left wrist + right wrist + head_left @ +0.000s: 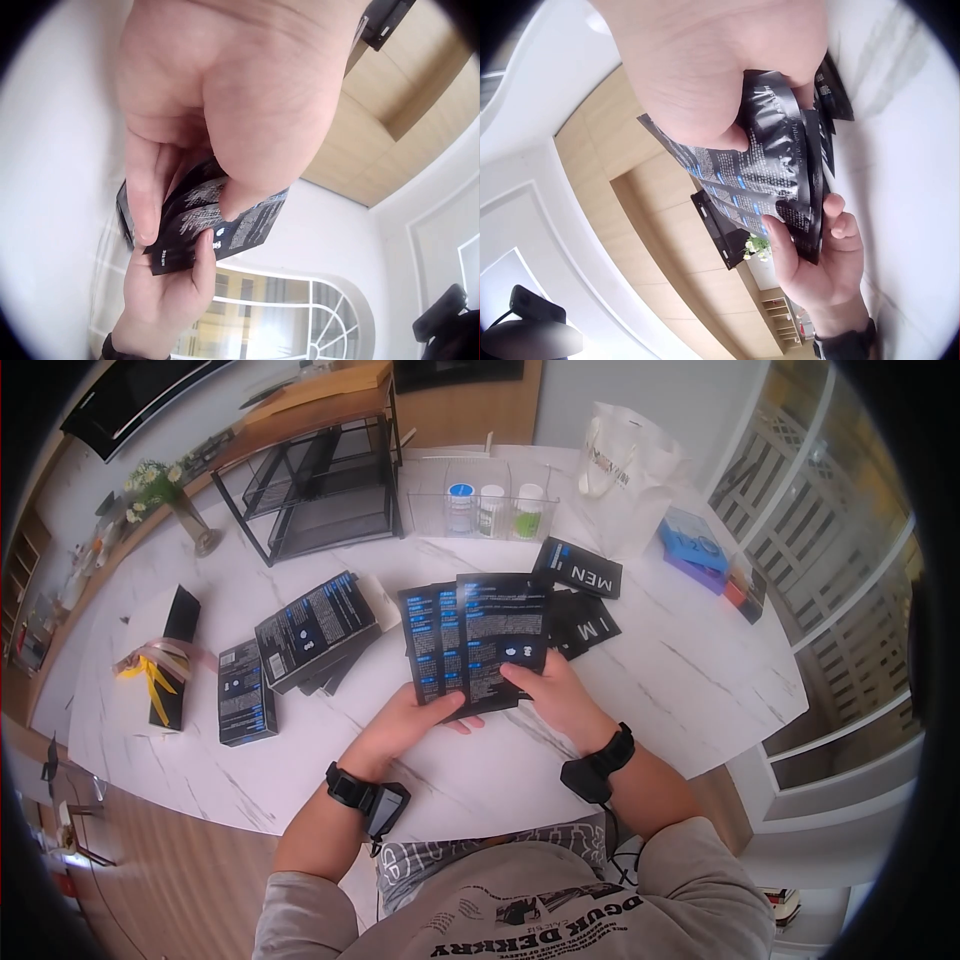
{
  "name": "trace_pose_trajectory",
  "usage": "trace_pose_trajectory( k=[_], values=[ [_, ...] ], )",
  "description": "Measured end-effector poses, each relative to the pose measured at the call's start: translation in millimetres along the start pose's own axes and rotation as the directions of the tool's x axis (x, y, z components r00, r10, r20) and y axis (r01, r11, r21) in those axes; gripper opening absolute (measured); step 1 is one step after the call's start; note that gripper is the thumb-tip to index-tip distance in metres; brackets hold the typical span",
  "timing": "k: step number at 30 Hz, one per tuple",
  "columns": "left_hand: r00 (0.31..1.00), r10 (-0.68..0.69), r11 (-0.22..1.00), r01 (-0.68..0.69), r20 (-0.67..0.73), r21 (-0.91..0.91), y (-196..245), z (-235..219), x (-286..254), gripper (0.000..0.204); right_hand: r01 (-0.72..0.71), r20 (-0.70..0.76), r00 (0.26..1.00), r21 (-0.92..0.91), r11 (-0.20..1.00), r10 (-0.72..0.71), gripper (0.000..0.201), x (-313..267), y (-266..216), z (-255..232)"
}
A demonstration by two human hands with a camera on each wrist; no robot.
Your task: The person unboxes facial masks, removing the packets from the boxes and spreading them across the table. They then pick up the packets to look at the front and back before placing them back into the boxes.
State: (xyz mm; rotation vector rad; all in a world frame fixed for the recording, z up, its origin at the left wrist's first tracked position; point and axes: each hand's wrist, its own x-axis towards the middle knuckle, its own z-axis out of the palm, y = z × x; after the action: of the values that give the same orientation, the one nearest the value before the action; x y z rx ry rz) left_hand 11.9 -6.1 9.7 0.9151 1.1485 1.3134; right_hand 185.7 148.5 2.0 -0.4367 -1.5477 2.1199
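Several black foil sachets (505, 610) with blue and white print are fanned out between my two hands above the table. My left hand (405, 722) grips their lower left edge, thumb on the front and fingers behind. At the lower right, my right hand (558, 700) pinches the rightmost sachet with its thumb (736, 138) across the printed face. The right wrist view shows the overlapping sachets (772, 161) edge-on in a stack. Just beyond the hands lie more black sachets (590, 622), one lettered MEN (590, 572).
Black printed boxes (318, 625) and a smaller one (246, 700) lie left of the hands, near a ribboned box (172, 660). Behind stand a wire rack (340, 535), a clear organizer (428, 520) with bottles, and a white bag (630, 480). Blue and purple boxes (695, 550) sit right.
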Motion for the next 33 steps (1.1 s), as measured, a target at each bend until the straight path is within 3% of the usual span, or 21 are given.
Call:
trace_pose_trajectory(
  k=[19,33],
  values=[
    [1.000,0.018,0.993,-0.019,-0.006,-0.114,3.5,2.8,-0.1,0.031,0.012,-0.006,1.000,-0.043,0.999,-0.012,0.028,-1.1,6.8,10.3],
    [1.000,0.011,0.998,-0.012,-0.015,-0.066,4.8,2.6,-1.0,0.031,0.003,-0.004,1.000,-0.074,0.997,-0.003,0.028,-1.1,7.3,9.2]
  ],
)
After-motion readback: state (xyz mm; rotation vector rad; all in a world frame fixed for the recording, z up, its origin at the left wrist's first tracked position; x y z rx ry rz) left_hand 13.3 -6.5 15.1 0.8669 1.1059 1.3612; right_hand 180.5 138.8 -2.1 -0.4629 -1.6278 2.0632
